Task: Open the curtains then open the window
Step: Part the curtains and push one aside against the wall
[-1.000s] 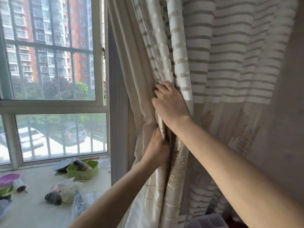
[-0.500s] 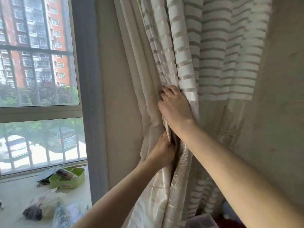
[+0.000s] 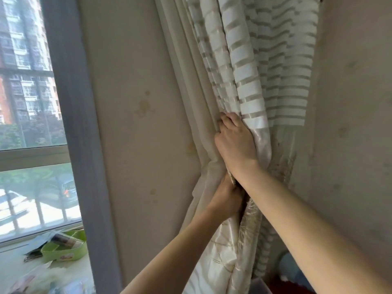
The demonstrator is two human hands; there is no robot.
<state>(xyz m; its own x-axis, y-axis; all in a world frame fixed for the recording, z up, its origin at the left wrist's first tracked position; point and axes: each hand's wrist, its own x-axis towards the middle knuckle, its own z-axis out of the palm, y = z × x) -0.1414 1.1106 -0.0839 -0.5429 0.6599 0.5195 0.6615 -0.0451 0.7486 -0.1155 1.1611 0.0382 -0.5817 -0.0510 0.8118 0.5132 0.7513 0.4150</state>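
The cream and beige striped curtain [image 3: 250, 66] hangs bunched in folds against the right-hand wall corner. My right hand [image 3: 236, 145] grips the gathered folds at mid height, fingers wrapped round the fabric. Just below it, my left hand [image 3: 228, 198] clutches the same bundle, its fingers buried in the cloth. The window [image 3: 27, 98] is at the far left, its panes shut behind a grey frame, with apartment blocks and parked cars outside.
A stained beige wall [image 3: 144, 124] lies between window and curtain. On the sill at lower left sit a green tray [image 3: 65, 250] and plastic-wrapped clutter [image 3: 42, 279]. A translucent box [image 3: 259, 286] stands at the curtain's foot.
Both hands have carried the gathered curtain further right, baring more wall beside the window. The view has swung right, so less of the window and sill shows.
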